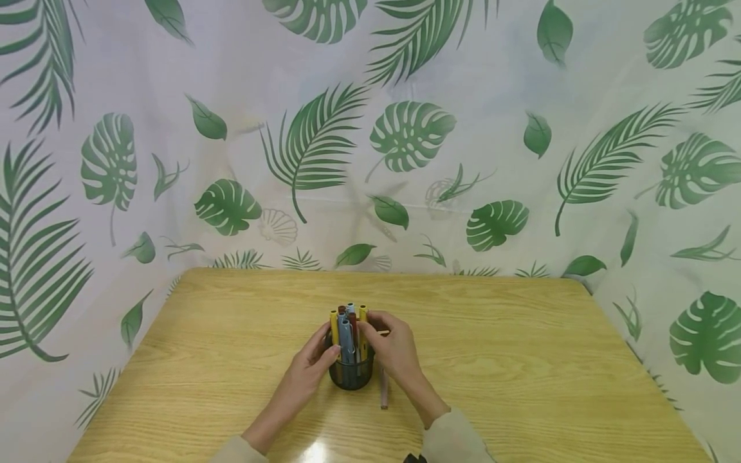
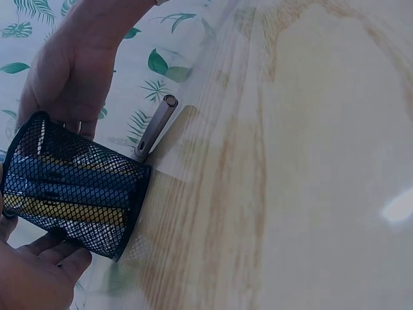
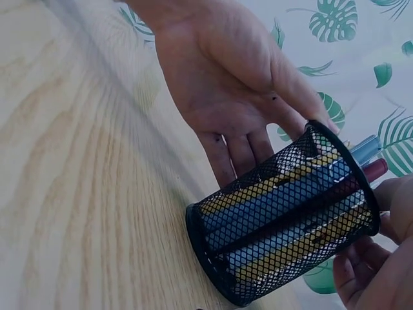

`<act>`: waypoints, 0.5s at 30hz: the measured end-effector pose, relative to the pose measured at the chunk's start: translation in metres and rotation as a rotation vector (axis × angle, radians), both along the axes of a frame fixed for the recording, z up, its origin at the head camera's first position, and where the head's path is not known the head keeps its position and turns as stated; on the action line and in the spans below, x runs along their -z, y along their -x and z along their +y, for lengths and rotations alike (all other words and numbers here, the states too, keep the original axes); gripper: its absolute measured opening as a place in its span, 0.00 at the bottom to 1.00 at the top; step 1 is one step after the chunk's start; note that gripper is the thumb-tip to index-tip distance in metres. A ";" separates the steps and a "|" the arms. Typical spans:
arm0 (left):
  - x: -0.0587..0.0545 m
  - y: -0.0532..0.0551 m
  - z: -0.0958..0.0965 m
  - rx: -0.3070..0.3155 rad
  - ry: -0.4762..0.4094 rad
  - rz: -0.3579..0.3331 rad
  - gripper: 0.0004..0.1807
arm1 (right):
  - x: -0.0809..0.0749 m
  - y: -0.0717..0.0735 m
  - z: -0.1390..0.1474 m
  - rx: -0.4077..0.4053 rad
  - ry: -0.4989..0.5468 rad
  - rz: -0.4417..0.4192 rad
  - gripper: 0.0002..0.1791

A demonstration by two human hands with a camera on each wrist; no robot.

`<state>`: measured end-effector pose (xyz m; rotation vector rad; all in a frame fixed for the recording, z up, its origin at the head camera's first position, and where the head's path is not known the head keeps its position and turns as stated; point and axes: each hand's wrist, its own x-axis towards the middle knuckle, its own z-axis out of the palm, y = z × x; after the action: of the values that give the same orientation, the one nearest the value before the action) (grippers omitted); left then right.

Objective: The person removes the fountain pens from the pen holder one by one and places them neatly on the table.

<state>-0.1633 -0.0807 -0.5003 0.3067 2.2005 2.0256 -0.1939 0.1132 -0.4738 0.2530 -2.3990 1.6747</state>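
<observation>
A black mesh pen holder (image 1: 350,378) stands upright on the wooden table, filled with several yellow, blue and dark red pens (image 1: 346,337). My left hand (image 1: 305,368) holds the holder from the left, its thumb at the front near the rim. In the right wrist view, fingers of that hand (image 3: 226,97) reach behind the mesh. At the right of the holder my right hand (image 1: 396,344) pinches a yellow pen (image 1: 363,313) near its top; its thumb tip is close to a dark red pen. A greyish pen (image 1: 384,392) lies on the table beside the holder, under the right hand.
The light wooden table (image 1: 509,360) extends around both hands. Behind it hangs a white cloth (image 1: 492,161) printed with green leaves, meeting the table's far edge and sides. Light glares off the near table surface.
</observation>
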 end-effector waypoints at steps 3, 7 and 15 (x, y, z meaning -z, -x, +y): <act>0.000 0.000 0.000 -0.001 0.002 0.004 0.35 | -0.002 -0.004 0.001 0.033 0.014 0.005 0.14; 0.001 0.001 0.000 -0.003 0.000 0.007 0.34 | -0.006 -0.008 0.002 0.068 0.050 0.031 0.11; 0.001 0.002 0.000 0.007 -0.017 0.016 0.34 | -0.013 -0.011 0.007 0.109 0.131 0.130 0.08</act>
<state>-0.1649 -0.0803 -0.5017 0.3328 2.1893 2.0466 -0.1833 0.1203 -0.4608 0.1994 -2.1602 1.7016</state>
